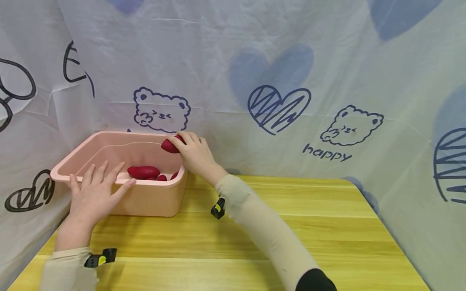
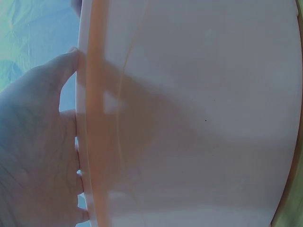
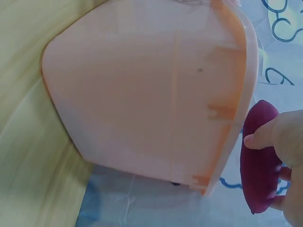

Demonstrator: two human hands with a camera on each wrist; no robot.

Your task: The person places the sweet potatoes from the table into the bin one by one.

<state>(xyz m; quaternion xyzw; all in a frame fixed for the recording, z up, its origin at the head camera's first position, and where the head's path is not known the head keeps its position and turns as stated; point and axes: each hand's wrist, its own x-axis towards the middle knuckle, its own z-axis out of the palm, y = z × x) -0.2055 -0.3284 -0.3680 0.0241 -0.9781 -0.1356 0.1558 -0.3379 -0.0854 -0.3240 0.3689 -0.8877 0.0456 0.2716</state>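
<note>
A pink plastic bin (image 1: 147,200) stands at the left of the table. My right hand (image 1: 196,152) grips a red-purple sweet potato (image 1: 170,145) at the bin's right end, level with the rim. In the right wrist view the thumb lies across this sweet potato (image 3: 259,161), with fingertips showing on its far side. My left hand (image 1: 95,195) rests at the bin's front rim, fingers spread and reaching over it. Inside the bin lies another sweet potato (image 1: 143,172), with several smaller red pieces beside it, partly hidden by the front wall.
The yellow wood-grain table (image 1: 291,226) extends to the right of the bin. Behind it hangs a pale cloth (image 1: 218,52) printed with bears and hearts, close to the bin's back and left sides.
</note>
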